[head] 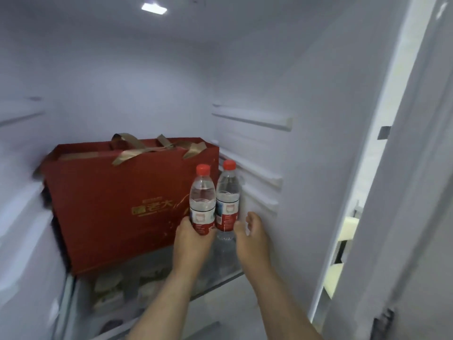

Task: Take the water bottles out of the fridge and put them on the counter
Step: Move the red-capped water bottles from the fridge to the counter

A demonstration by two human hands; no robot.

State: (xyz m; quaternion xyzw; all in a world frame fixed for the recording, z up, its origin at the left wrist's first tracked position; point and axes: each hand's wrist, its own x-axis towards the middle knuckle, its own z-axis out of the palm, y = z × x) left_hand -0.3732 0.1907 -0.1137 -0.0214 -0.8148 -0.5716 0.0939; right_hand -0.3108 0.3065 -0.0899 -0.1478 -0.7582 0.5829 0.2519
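Two clear water bottles with red caps and red-and-white labels stand upright side by side inside the fridge, on a glass shelf (228, 271). My left hand (193, 239) is wrapped around the bottom of the left bottle (202, 200). The right bottle (228, 200) stands just behind and beside it, near the fridge's right wall. My right hand (252, 239) is open, fingers apart, right next to the right bottle's base, holding nothing.
A large red gift bag (117, 204) with gold ribbon handles fills the shelf left of the bottles, touching them. Packets lie in the drawer (127, 288) under the shelf. The fridge's right wall has ridged rails (255, 119); the door edge (367, 168) is at right.
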